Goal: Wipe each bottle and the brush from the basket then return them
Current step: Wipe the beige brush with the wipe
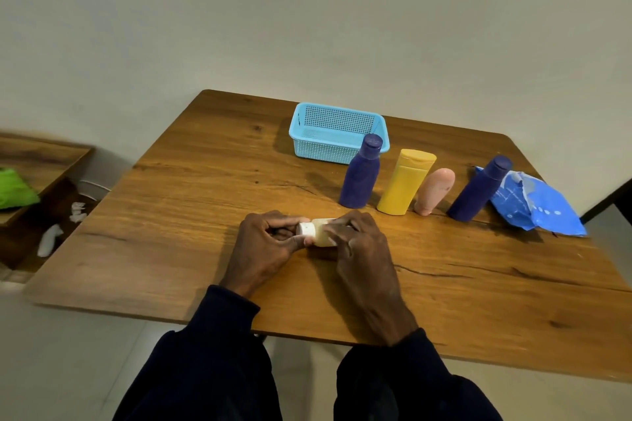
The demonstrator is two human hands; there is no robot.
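Nearest, at the table's middle: a small cream bottle (323,234) lying sideways, low over the wood, gripped at both ends. Left hand (270,244) curled round the white cap (305,229), pinching it; right hand (360,243) wrapped over the body. Anything under the right fingers: impossible to tell.

Behind and to the right, a row of four standing: purple bottle (360,178), yellow bottle (405,183), pink bottle (435,191) on its cap, second purple bottle (478,191) just in front of a crumpled blue packet (538,207).

Farther back, a light blue mesh basket (328,147), only its own perforated floor and walls showing inside.

Beneath everything, a knotty wooden table (205,181), cracked along the grain. Lower at left, another wooden surface with a green cloth (13,188); white crumpled tissues (51,243) near it. Beyond, plain cream wall.
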